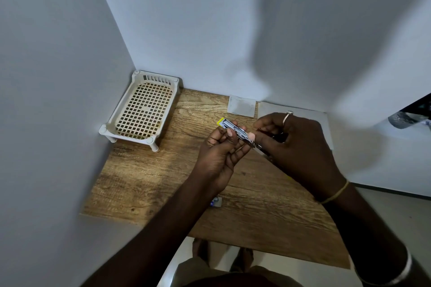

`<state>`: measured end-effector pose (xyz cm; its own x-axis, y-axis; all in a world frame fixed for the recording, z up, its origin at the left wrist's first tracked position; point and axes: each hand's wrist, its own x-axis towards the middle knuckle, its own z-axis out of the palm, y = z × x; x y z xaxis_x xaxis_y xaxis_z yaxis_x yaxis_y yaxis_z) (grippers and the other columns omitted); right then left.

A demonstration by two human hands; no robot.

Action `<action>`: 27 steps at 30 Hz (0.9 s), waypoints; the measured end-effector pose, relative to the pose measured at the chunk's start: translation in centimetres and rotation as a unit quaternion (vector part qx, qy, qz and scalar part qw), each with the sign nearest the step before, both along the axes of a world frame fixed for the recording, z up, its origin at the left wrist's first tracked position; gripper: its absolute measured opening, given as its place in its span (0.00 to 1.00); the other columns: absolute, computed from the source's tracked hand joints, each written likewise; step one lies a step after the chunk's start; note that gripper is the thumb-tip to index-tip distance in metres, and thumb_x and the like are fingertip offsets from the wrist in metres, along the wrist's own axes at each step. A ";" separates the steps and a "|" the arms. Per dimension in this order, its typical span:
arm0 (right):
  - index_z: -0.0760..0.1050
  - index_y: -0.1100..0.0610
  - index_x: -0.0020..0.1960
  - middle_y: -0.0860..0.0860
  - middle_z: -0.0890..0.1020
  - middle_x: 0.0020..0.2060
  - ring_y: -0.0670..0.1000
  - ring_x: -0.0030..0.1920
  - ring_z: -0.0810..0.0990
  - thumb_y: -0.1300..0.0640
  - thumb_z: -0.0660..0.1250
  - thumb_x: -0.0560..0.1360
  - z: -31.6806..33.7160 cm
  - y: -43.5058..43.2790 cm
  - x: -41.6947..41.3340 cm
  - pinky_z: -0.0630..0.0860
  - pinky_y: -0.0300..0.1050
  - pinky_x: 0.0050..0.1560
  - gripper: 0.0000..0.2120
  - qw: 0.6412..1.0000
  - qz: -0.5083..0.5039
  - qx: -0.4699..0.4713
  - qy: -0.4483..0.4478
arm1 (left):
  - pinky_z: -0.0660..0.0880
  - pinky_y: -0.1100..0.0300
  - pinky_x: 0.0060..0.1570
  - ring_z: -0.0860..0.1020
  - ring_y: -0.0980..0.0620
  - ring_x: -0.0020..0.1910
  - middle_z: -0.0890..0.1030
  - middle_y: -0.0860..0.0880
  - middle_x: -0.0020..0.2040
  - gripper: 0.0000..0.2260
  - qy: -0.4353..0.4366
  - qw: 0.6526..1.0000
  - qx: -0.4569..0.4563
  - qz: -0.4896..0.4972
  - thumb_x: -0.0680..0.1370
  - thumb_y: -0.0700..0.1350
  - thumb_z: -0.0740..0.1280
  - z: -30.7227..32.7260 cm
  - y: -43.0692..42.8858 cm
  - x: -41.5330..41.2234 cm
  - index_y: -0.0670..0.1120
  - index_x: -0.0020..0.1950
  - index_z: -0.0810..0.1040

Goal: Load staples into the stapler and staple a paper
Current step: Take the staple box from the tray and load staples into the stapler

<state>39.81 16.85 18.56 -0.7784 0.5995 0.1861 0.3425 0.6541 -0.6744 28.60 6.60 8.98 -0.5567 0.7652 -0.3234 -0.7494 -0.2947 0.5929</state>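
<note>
Stapler (235, 131) held up over the wooden table (144, 182), yellow end pointing back-left. White basket (142, 109) tucked in the far-left corner, lots of bare wood in front. Left hand (221, 151) pinching the metal body, right hand (296, 144) curled round the rear end. Paper (324, 123) by the right edge.

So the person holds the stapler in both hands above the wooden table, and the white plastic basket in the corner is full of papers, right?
Not quite. The head view shows the white plastic basket empty. The rest holds: left hand and right hand hold the stapler above the wooden table.
</note>
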 end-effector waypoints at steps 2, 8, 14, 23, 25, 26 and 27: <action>0.83 0.47 0.50 0.37 0.82 0.37 0.36 0.42 0.82 0.53 0.78 0.71 0.0 -0.3 -0.2 0.77 0.29 0.43 0.09 1.000 -0.011 0.011 0.007 | 0.83 0.60 0.41 0.86 0.53 0.43 0.87 0.47 0.47 0.10 0.012 1.000 0.000 0.000 0.75 0.41 0.68 0.1 0.1 0.1 0.44 0.56 0.80; 0.86 0.52 0.49 0.46 0.87 0.41 0.45 0.42 0.85 0.56 0.77 0.72 -0.4 -1.0 -1.0 0.81 0.49 0.46 0.07 0.999 -0.001 0.046 -0.004 | 0.83 0.56 0.46 0.84 0.48 0.49 0.84 0.42 0.50 0.11 0.020 1.000 0.001 -0.008 0.74 0.42 0.69 0.1 0.5 0.7 0.44 0.56 0.81; 0.87 0.52 0.51 0.47 0.87 0.44 0.46 0.45 0.84 0.58 0.77 0.71 -0.5 -1.0 -1.2 0.79 0.45 0.50 0.09 0.999 -0.008 0.028 -0.028 | 0.83 0.55 0.47 0.85 0.47 0.51 0.82 0.38 0.55 0.12 0.015 1.000 0.007 -0.005 0.74 0.42 0.70 -0.2 0.4 0.9 0.43 0.57 0.80; 0.86 0.47 0.55 0.48 0.82 0.43 0.49 0.44 0.80 0.55 0.72 0.76 -0.4 -0.8 -1.2 0.76 0.46 0.46 0.10 0.992 0.039 0.073 -0.094 | 0.83 0.55 0.44 0.86 0.49 0.47 0.86 0.44 0.48 0.10 0.007 1.000 0.010 -0.004 0.73 0.36 0.70 -0.1 0.5 0.9 0.44 0.53 0.82; 0.86 0.46 0.54 0.44 0.82 0.42 0.44 0.42 0.80 0.54 0.74 0.74 -0.1 -0.6 -0.8 0.76 0.42 0.44 0.09 0.997 0.029 0.049 -0.044 | 0.83 0.56 0.44 0.86 0.47 0.47 0.86 0.43 0.49 0.09 0.011 1.000 0.006 -0.004 0.75 0.36 0.69 0.2 0.5 0.7 0.45 0.53 0.82; 0.85 0.45 0.54 0.42 0.82 0.41 0.42 0.42 0.80 0.52 0.75 0.74 0.1 -0.5 -0.4 0.76 0.39 0.42 0.09 0.999 0.013 0.029 -0.011 | 0.83 0.57 0.42 0.86 0.48 0.47 0.86 0.44 0.49 0.08 0.013 1.000 0.006 -0.003 0.76 0.37 0.69 0.3 0.6 0.6 0.45 0.53 0.82; 0.85 0.45 0.54 0.40 0.83 0.42 0.41 0.44 0.81 0.47 0.75 0.72 0.3 -0.2 0.1 0.76 0.37 0.41 0.11 1.000 -0.001 0.016 0.012 | 0.83 0.58 0.41 0.86 0.49 0.45 0.86 0.45 0.49 0.07 0.015 1.000 0.008 0.000 0.75 0.38 0.69 0.5 0.6 0.4 0.46 0.52 0.83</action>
